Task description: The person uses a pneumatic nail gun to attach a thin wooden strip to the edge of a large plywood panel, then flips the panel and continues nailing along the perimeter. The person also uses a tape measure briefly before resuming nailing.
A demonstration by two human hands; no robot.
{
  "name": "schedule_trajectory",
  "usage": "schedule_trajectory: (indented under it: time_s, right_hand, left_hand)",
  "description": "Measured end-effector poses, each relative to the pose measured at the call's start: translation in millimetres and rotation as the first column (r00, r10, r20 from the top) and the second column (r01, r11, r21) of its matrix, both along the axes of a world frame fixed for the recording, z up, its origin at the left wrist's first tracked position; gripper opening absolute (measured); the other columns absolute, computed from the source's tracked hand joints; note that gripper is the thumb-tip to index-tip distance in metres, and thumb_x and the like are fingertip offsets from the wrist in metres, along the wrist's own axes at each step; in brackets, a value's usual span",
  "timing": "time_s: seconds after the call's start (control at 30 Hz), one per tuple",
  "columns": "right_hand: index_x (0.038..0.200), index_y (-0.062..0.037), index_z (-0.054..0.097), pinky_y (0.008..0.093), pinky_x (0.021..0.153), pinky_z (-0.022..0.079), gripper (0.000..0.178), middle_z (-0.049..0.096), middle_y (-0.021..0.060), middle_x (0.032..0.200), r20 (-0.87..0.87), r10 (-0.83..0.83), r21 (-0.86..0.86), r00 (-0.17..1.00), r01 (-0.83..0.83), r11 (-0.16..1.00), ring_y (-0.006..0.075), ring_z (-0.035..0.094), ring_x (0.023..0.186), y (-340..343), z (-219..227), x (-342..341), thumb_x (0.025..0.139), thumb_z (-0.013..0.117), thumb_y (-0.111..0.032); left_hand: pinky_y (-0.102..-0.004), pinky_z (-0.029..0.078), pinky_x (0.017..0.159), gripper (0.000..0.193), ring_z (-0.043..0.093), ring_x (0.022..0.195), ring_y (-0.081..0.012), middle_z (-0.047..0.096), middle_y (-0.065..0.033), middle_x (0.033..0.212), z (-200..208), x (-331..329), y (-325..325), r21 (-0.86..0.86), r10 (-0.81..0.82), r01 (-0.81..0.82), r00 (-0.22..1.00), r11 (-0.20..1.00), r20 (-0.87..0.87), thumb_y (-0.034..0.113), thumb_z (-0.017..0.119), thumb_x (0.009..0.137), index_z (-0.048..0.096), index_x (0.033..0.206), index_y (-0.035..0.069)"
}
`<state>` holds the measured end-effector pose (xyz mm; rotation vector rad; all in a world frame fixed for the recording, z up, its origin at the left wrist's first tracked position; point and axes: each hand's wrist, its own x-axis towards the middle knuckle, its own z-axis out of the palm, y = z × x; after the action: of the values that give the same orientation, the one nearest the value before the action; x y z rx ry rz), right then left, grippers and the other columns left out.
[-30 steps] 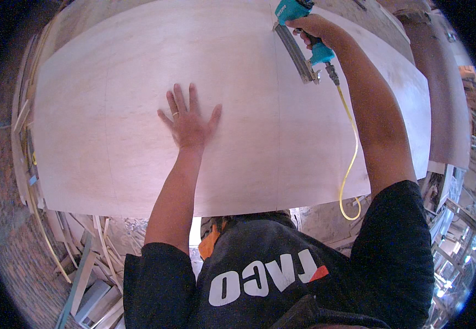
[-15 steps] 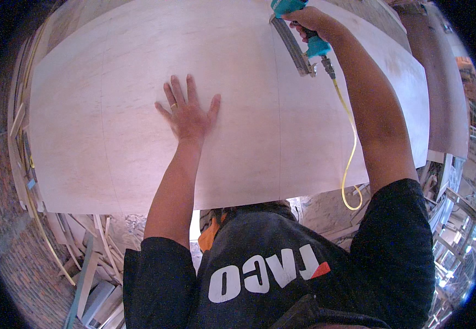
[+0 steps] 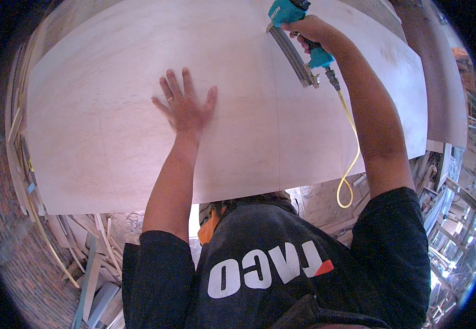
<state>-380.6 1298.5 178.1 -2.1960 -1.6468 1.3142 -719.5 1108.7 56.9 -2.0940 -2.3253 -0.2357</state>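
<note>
A large pale plywood sheet (image 3: pixel 139 159) fills most of the view, with thin lines drawn across it from far to near. Flat on its middle lies my left hand (image 3: pixel 187 109), fingers spread, a ring on one of them. My right hand (image 3: pixel 310 34) is wrapped round the handle of a teal pneumatic nail gun (image 3: pixel 321 57) near the sheet's far side. The gun's long grey magazine (image 3: pixel 291 54) slants toward me, and its nose is close to the right-hand drawn line. From the handle's base a yellow air hose (image 3: pixel 353 140) loops down past my right forearm.
Wood offcuts and strips (image 3: pixel 92 274) are piled below the sheet's near left edge. A brick surface (image 3: pixel 40 268) runs along the far left. Beyond the sheet's right edge stand a brown panel (image 3: pixel 440 82) and a jumble of metal and wood pieces (image 3: pixel 451 219).
The nail gun and my right hand have come slightly nearer to me along the line. My left hand stays spread on the sheet, and the view has shifted a little.
</note>
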Motion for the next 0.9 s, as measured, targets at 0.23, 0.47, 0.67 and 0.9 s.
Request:
schedule_trajectory:
  time_s: [0.23, 0.47, 0.67, 0.9]
  right_hand:
    - [0.096, -0.0016, 0.071, 0.0364, 0.054, 0.052, 0.049, 0.055, 0.0024, 0.063, 0.038, -0.034, 0.009, 0.999, 0.034, 0.999, 0.0165, 0.057, 0.054, -3.2, 6.8, -4.1, 0.093, 0.081, -0.05]
    - [0.1, -0.0006, 0.071, 0.0359, 0.054, 0.05, 0.051, 0.054, 0.0026, 0.062, 0.088, -0.012, 0.034, 0.996, 0.009, 0.999, 0.0159, 0.056, 0.054, -5.8, 8.6, -7.1, 0.093, 0.081, -0.051]
    - [0.095, -0.0033, 0.069, 0.0358, 0.055, 0.05, 0.049, 0.054, 0.0022, 0.062, -0.016, -0.044, 0.029, 0.999, 0.044, 0.999, 0.0154, 0.055, 0.053, -5.0, 9.8, -1.5, 0.092, 0.082, -0.05]
    - [0.095, -0.0029, 0.07, 0.0346, 0.052, 0.049, 0.05, 0.056, 0.0017, 0.063, 0.024, -0.045, -0.047, 0.999, 0.046, 0.998, 0.014, 0.056, 0.054, -48.9, 54.6, -18.5, 0.094, 0.081, -0.052]
  left_hand:
    - [-0.075, -0.001, 0.126, 0.096, 0.001, 0.167, -0.0354, 0.006, -0.0154, 0.181, 20.9, 2.6, 9.3, -0.171, 0.02, -0.024, 1.0, 0.985, -0.022, 0.08, 0.039, 0.1, 0.021, 0.173, 0.021]
    - [-0.0779, 0.004, 0.123, 0.098, 0.01, 0.166, -0.0397, 0.015, -0.0186, 0.179, 13.3, 0.2, 19.0, -0.029, -0.013, 0.013, 1.0, 0.999, 0.001, 0.08, 0.047, 0.097, 0.029, 0.171, 0.019]
    - [-0.0797, 0.007, 0.122, 0.097, 0.016, 0.165, -0.0423, 0.02, -0.0198, 0.178, 11.4, -0.1, 22.9, 0.037, -0.017, 0.016, 1.0, 0.999, 0.013, 0.078, 0.052, 0.095, 0.033, 0.17, 0.019]
    - [-0.0805, 0.006, 0.122, 0.099, 0.014, 0.165, -0.0432, 0.019, -0.02, 0.178, 16.8, -1.2, 40.6, 0.078, -0.028, 0.026, 0.999, 0.997, 0.022, 0.08, 0.05, 0.096, 0.031, 0.171, 0.018]
